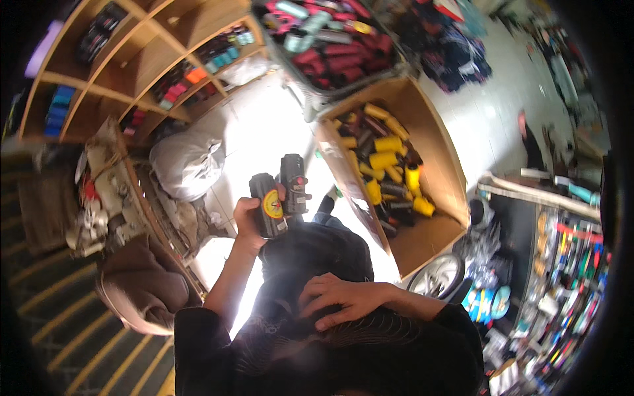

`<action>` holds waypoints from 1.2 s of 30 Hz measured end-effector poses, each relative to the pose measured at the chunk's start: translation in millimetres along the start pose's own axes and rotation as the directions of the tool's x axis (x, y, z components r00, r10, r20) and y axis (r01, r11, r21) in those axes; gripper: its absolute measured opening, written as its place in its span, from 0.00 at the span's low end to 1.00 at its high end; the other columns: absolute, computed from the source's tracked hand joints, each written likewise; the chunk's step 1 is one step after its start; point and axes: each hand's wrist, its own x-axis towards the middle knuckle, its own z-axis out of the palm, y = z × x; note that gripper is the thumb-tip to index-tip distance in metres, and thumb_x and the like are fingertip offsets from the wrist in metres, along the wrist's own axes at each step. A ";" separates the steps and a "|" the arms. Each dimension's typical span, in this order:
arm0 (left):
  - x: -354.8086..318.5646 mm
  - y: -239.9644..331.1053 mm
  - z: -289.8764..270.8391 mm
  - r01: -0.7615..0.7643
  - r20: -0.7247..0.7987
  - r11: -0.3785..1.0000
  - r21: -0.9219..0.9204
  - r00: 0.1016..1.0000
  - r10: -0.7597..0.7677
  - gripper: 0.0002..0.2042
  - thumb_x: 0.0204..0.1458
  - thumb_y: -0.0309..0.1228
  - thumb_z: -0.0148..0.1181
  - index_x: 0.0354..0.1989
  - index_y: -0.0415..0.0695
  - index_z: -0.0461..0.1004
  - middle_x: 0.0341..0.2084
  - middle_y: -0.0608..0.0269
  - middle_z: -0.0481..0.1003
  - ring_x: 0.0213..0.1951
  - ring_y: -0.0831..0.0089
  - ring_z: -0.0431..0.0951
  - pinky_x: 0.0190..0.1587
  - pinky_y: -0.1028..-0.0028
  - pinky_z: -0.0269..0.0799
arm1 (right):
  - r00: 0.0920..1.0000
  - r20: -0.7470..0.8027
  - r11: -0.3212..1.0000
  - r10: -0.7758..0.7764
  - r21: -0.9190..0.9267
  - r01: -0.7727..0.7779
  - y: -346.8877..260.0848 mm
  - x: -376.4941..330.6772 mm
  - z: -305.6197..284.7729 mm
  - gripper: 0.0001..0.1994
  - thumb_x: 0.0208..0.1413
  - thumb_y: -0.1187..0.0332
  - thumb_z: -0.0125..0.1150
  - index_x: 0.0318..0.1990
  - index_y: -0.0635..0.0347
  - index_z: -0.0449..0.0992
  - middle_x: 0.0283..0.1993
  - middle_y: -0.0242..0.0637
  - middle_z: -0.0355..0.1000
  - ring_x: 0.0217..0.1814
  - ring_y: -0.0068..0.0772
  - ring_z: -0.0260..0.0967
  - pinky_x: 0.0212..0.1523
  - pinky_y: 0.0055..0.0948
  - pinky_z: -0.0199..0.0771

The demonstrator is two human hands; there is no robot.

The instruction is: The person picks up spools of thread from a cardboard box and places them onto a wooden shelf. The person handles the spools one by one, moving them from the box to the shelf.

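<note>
My left hand (247, 221) is closed around a black, rounded cylinder with a round yellow label (271, 205). Close beside it, to the right, is a second black cylinder (294, 183) with a small red mark and pale tags. Fingertips of the left hand show between the two; whether they also grip the second one, I cannot tell. My right hand (343, 300) rests against my black shirt (370, 343), fingers apart and nothing in them. Both cylinders are above the bright floor, just past my dark-clothed legs.
An open cardboard box (432, 125) at right holds several yellow and dark cylinders. Behind it, a grey container (310, 99) is full of pink and pale-blue ones. A wooden cubby shelf (142, 49), white sack (188, 165), sewing machine (105, 218) and brown chair (142, 284) stand left.
</note>
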 end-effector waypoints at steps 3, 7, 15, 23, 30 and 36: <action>-30.3 21.5 -3.1 -0.148 -0.008 0.987 0.056 0.989 0.149 0.24 0.39 0.49 0.57 0.36 0.40 0.70 0.55 0.35 0.69 0.55 0.38 0.73 0.48 0.51 0.77 | 0.960 0.253 0.990 0.122 0.032 -0.135 3.8 30.1 -10.7 0.13 0.63 0.58 0.61 0.45 0.56 0.79 0.44 0.37 0.75 0.47 0.41 0.72 0.47 0.40 0.70; -60.0 61.1 -20.4 -0.313 0.028 0.945 -0.093 0.948 0.316 0.26 0.37 0.51 0.61 0.34 0.38 0.69 0.58 0.29 0.64 0.61 0.31 0.67 0.59 0.39 0.67 | 0.837 0.478 0.958 0.266 -0.037 -0.283 -8.4 86.5 -53.3 0.10 0.62 0.61 0.64 0.40 0.58 0.80 0.38 0.35 0.77 0.43 0.38 0.76 0.46 0.39 0.73; -60.8 208.0 -74.4 -0.552 0.061 0.811 -0.196 0.818 0.572 0.26 0.37 0.55 0.63 0.30 0.41 0.71 0.66 0.23 0.53 0.64 0.31 0.64 0.57 0.44 0.68 | 0.899 -0.299 0.890 0.321 -0.228 -0.394 42.3 318.4 -104.7 0.09 0.62 0.68 0.62 0.44 0.63 0.75 0.37 0.34 0.76 0.41 0.28 0.73 0.48 0.28 0.71; 38.0 332.0 -209.1 -0.613 0.011 0.750 0.248 0.776 0.631 0.29 0.26 0.47 0.66 0.33 0.34 0.73 0.31 0.52 0.75 0.34 0.63 0.74 0.40 0.72 0.66 | 0.897 -0.426 0.988 0.122 -0.031 -0.149 205.2 498.8 -122.5 0.30 0.64 0.65 0.59 0.67 0.68 0.56 0.58 0.44 0.64 0.60 0.32 0.64 0.59 0.35 0.65; 108.5 445.8 -284.8 -0.780 0.176 0.382 0.495 0.521 0.835 0.30 0.34 0.48 0.68 0.42 0.39 0.72 0.36 0.54 0.74 0.54 0.54 0.73 0.56 0.63 0.65 | 0.898 -0.436 0.963 0.049 0.258 0.073 280.0 614.2 -184.1 0.24 0.64 0.68 0.60 0.63 0.65 0.60 0.54 0.39 0.68 0.56 0.28 0.68 0.59 0.31 0.67; 145.5 584.7 -221.7 -0.811 0.005 0.225 0.541 0.270 0.963 0.18 0.57 0.44 0.62 0.43 0.41 0.73 0.34 0.57 0.78 0.38 0.59 0.83 0.41 0.68 0.77 | 0.632 -0.623 0.879 -0.460 -0.221 0.423 244.9 743.3 -282.5 0.19 0.59 0.69 0.63 0.54 0.64 0.66 0.41 0.35 0.74 0.40 0.26 0.73 0.39 0.30 0.75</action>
